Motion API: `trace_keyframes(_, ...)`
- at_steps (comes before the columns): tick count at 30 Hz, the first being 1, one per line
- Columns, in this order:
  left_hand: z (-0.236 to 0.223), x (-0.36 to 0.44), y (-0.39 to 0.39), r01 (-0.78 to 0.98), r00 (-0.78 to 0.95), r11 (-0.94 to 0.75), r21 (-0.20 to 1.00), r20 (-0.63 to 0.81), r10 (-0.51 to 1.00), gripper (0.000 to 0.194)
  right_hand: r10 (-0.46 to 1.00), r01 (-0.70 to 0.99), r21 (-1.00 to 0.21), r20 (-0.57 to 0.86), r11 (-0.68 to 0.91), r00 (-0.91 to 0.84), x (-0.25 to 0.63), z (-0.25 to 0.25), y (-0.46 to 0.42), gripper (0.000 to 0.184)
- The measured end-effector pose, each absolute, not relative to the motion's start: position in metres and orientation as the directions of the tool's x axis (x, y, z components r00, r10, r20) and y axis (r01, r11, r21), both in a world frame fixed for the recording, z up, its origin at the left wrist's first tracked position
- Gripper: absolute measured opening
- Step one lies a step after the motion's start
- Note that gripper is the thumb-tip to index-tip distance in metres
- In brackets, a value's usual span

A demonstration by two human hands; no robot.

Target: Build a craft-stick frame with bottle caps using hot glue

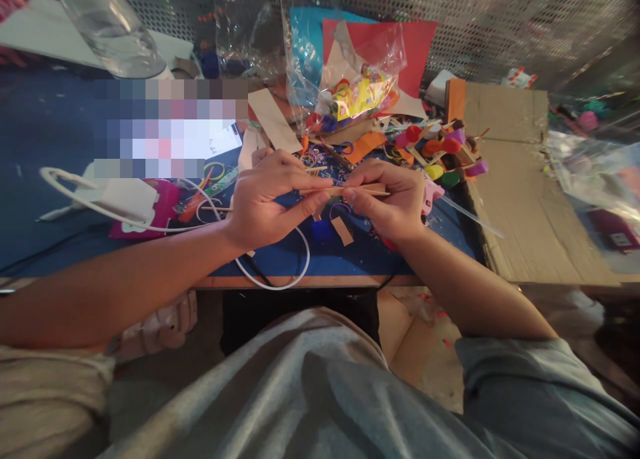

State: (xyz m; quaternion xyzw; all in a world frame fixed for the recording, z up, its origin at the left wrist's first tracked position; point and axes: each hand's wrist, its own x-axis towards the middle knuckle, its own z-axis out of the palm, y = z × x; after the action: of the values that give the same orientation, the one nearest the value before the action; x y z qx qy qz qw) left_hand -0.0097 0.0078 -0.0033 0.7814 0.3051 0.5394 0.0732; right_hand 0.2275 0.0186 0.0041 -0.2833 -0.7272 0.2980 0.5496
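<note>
My left hand (273,195) and my right hand (393,195) meet over the middle of the worktable. Both are closed in a pinch, thumbs and fingers on a thin flat wooden stick (337,191) lying level between them. My fingers cover part of it, so I cannot tell if it is one piece or more. Below the hands, a small tan strip (343,231) and a blue item (321,231) lie on the blue tabletop (280,262). Beside my right hand is a pink tool (431,193) with a clear rod (473,217), partly hidden.
Colourful round pieces on wooden sticks (450,145) stand right of the hands, by a cardboard sheet (540,212). Clear plastic bags (345,79) and red paper (417,42) lie behind. Leftward are a white charger (127,199), its looping cable (273,287), a lit phone (225,139) and a bottle (117,35).
</note>
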Motion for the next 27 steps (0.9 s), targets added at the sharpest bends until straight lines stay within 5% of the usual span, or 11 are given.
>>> trace_keyframes(18, 0.0012, -0.0103, 0.0023, 0.427, 0.298, -0.773, 0.468, 0.735, 0.610, 0.022, 0.639, 0.107, -0.643, 0.699, 0.758, -0.321, 0.2274, 0.0032, 0.0212, 0.021)
trace_keyframes(27, 0.0042, -0.0092, -0.0001, 0.438, 0.216, -0.749, 0.496, 0.751, 0.624, 0.024, 0.752, 0.023, -0.782, 0.590, 0.623, -0.293, 0.2255, 0.0023, 0.0193, 0.038)
